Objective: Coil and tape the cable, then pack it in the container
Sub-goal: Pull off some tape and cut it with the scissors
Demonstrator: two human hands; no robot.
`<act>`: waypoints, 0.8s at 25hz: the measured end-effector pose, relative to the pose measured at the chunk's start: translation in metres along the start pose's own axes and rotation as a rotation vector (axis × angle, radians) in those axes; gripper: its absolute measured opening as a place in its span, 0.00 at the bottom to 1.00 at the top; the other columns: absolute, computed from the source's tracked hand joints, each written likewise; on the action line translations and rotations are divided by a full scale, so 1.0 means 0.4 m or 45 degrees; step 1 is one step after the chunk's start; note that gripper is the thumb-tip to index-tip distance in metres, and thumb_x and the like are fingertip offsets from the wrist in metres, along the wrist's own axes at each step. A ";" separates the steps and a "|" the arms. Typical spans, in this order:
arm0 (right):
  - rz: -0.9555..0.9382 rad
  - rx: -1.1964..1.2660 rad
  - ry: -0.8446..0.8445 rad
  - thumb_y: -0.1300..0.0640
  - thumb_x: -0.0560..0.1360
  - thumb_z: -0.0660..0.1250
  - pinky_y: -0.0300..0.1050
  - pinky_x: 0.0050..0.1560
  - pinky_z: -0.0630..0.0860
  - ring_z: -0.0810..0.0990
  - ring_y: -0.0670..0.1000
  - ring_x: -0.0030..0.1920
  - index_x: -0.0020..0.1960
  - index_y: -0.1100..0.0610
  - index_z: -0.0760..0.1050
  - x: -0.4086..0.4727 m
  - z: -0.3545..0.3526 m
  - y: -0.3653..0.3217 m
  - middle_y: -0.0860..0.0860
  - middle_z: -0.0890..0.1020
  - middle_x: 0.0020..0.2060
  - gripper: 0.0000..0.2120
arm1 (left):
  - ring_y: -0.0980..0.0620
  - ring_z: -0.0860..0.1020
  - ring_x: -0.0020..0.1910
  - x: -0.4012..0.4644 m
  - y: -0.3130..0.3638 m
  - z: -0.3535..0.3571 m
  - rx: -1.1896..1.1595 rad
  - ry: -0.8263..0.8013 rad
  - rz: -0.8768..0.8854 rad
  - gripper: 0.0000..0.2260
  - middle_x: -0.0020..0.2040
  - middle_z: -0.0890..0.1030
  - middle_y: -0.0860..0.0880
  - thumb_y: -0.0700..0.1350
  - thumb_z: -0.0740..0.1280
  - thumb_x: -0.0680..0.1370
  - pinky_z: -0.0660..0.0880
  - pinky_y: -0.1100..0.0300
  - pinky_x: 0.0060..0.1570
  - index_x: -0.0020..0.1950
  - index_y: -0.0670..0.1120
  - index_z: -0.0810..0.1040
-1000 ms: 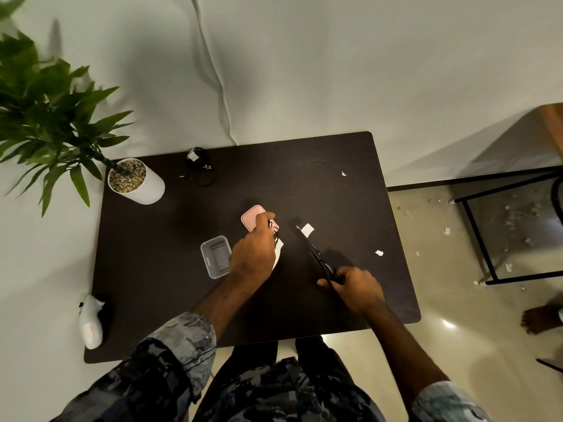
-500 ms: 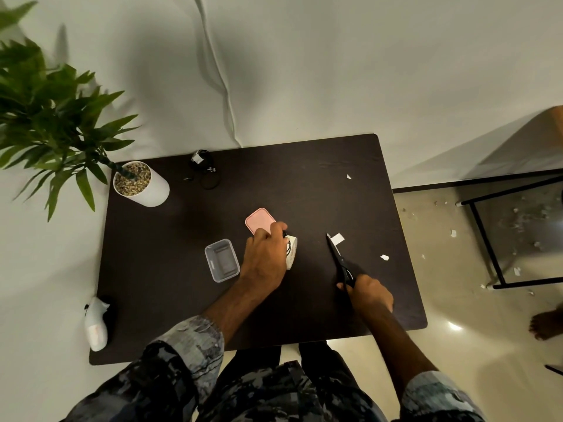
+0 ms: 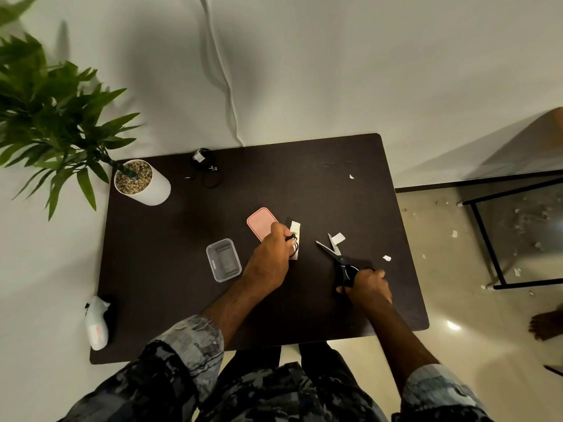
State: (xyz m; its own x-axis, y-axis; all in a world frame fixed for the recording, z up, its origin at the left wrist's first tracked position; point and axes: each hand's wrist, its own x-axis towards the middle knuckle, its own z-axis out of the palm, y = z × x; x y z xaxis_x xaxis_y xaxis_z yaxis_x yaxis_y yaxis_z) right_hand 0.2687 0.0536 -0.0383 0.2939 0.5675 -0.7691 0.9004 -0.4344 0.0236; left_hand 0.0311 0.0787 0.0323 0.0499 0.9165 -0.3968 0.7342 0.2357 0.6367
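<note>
My left hand [image 3: 271,257] grips a small coil of black cable [image 3: 292,239] and a strip of white tape [image 3: 295,239] that stands up past my fingers, at the middle of the dark table [image 3: 158,287]. My right hand [image 3: 367,286] holds black scissors [image 3: 338,257] by the handles; their blades are apart and point up-left at a loose piece of white tape [image 3: 337,238]. A clear plastic container [image 3: 224,259] sits open just left of my left hand. Its pink lid [image 3: 260,222] lies behind my knuckles.
A potted plant in a white pot [image 3: 143,186] stands at the far left corner. Another black cable bundle [image 3: 204,164] lies at the far edge. A white object [image 3: 97,322] rests on the near left edge. Paper scraps [image 3: 387,257] dot the table's right side.
The scissors' blades have opened and my right hand has shifted slightly toward the loose tape piece. My left hand has turned, so the white tape strip now stands up beyond my fingers.
</note>
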 end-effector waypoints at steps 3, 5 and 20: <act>-0.029 -0.069 -0.106 0.39 0.72 0.78 0.56 0.70 0.75 0.73 0.63 0.73 0.78 0.61 0.67 0.013 -0.002 0.003 0.62 0.70 0.72 0.44 | 0.53 0.79 0.46 0.010 -0.005 0.007 -0.066 -0.021 0.018 0.04 0.52 0.80 0.46 0.45 0.58 0.85 0.79 0.57 0.49 0.60 0.51 0.66; -0.071 -0.092 -0.185 0.40 0.74 0.78 0.54 0.71 0.74 0.70 0.61 0.75 0.77 0.61 0.68 0.025 -0.007 0.008 0.60 0.72 0.73 0.41 | 0.53 0.79 0.45 0.013 0.001 0.006 -0.099 -0.013 0.023 0.04 0.51 0.80 0.46 0.45 0.58 0.85 0.77 0.61 0.45 0.60 0.48 0.67; -0.100 -0.194 0.048 0.40 0.71 0.80 0.52 0.53 0.82 0.85 0.58 0.59 0.66 0.57 0.77 0.019 -0.021 0.023 0.56 0.84 0.59 0.31 | 0.50 0.82 0.47 0.008 -0.018 0.012 -0.140 -0.049 0.054 0.01 0.48 0.81 0.50 0.48 0.56 0.85 0.81 0.44 0.51 0.55 0.55 0.66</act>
State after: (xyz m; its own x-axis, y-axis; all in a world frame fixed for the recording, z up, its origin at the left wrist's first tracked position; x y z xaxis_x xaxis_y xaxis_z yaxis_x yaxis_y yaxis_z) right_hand 0.2818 0.0597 -0.0387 0.2299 0.6227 -0.7480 0.9585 -0.2780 0.0631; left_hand 0.0291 0.0784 0.0230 0.1064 0.9139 -0.3918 0.6525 0.2331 0.7210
